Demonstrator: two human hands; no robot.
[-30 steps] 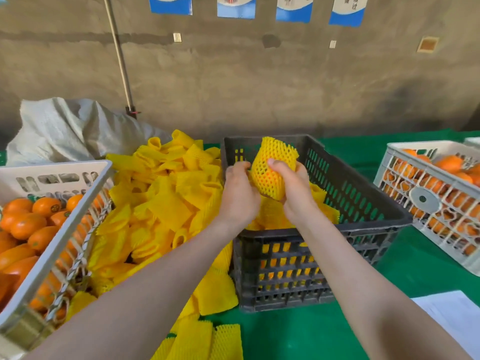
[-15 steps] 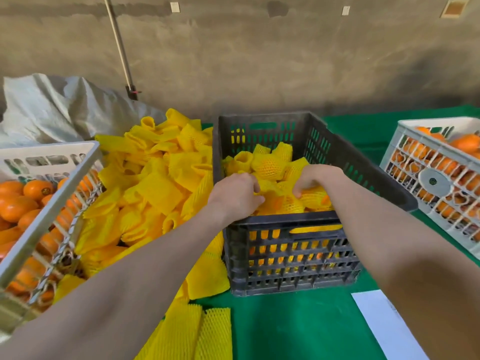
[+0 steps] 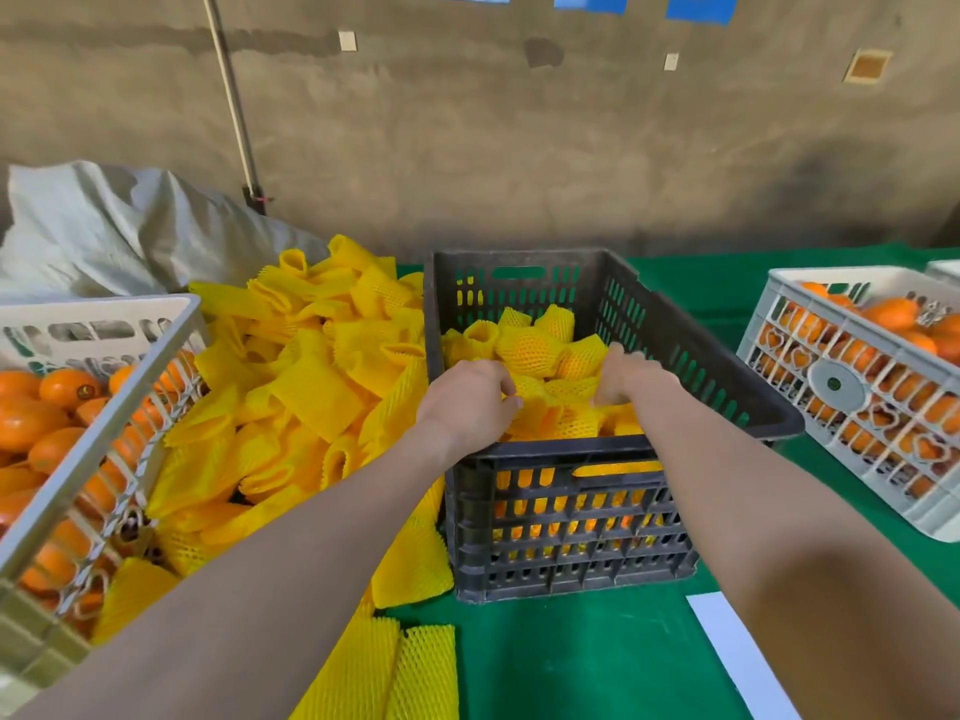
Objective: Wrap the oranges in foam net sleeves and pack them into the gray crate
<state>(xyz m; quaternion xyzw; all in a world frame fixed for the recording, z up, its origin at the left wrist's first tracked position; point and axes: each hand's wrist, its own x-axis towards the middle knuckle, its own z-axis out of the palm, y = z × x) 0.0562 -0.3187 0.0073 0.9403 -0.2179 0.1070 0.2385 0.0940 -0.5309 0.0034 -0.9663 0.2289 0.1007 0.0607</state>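
Left hand (image 3: 467, 397), right hand (image 3: 628, 379) on wrapped oranges (image 3: 530, 350), in gray crate (image 3: 571, 537), sleeves (image 3: 311, 387) heaped beside

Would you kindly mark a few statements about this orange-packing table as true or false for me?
1. The left hand and the right hand both reach into the gray crate. True.
2. The loose foam net sleeves are piled to the right of the gray crate. False: the pile lies to its left.
3. The white crate on the person's left holds unwrapped oranges. True.
4. The gray crate has nothing in it. False: it holds wrapped oranges.
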